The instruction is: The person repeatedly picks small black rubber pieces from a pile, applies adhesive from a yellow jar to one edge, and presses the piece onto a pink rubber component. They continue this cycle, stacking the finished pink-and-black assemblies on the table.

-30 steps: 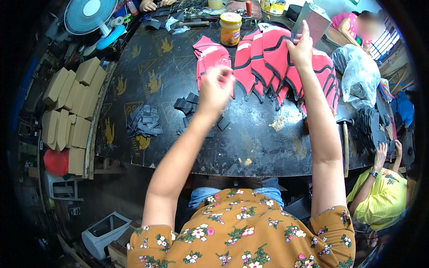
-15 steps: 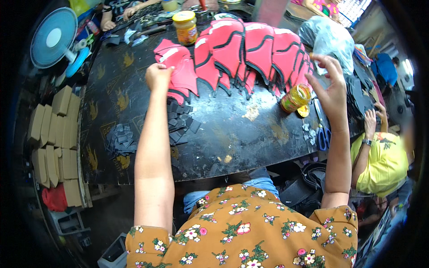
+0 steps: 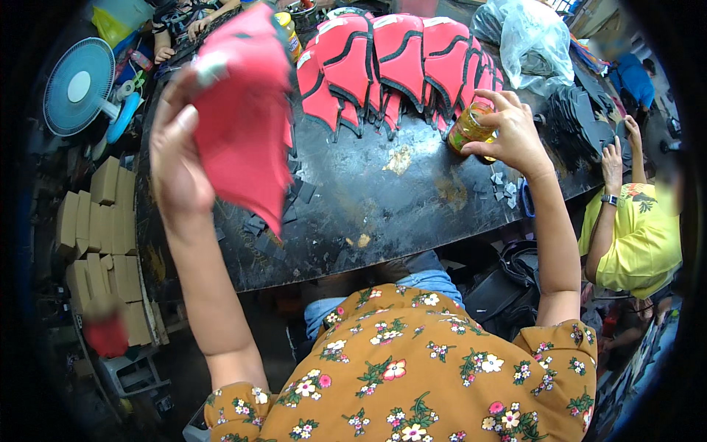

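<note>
My left hand (image 3: 180, 158) is closed on a pink fabric piece (image 3: 243, 118), lifted off the table toward me and blurred by motion. My right hand (image 3: 512, 136) is curved with thumb and fingers apart, beside an open glass jar (image 3: 468, 129) with a yellowish label. Whether the fingers touch the jar I cannot tell. Beyond it lies an overlapping row of pink pieces with black edging (image 3: 398, 55). Small black squares (image 3: 298, 195) are partly hidden behind the lifted piece.
The dark table (image 3: 346, 199) bears a yellow-lidded jar (image 3: 289, 37) and a clear plastic bag (image 3: 541, 51). Stacked cardboard boxes (image 3: 110, 214) and a blue fan (image 3: 77, 85) stand left. A person in a yellow shirt (image 3: 641, 232) sits right, near black pieces (image 3: 578, 121).
My left hand has raised a pink piece from the left end of the row and brought it left and nearer. My right hand has come down and left to the open jar.
</note>
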{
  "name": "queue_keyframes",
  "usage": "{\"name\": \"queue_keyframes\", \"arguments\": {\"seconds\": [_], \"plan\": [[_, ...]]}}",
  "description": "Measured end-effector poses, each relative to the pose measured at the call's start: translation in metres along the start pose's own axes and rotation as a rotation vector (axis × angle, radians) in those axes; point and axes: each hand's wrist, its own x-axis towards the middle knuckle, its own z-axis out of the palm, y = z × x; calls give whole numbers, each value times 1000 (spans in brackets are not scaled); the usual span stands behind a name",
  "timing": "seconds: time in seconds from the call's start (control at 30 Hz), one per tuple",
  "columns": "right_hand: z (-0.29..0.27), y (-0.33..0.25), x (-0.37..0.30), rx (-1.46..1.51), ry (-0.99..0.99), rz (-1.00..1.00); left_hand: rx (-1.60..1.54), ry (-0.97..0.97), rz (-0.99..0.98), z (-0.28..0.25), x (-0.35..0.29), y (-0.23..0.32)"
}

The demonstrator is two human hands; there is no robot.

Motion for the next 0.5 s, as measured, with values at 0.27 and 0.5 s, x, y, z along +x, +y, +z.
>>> {"name": "queue_keyframes", "arguments": {"seconds": [0.27, 0.5], "plan": [[2, -9, -45, -68, 484, 34, 65, -325, -791, 45, -145, -78], [23, -47, -73, 850, 66, 123, 71, -270, -854, 28, -171, -102]]}}
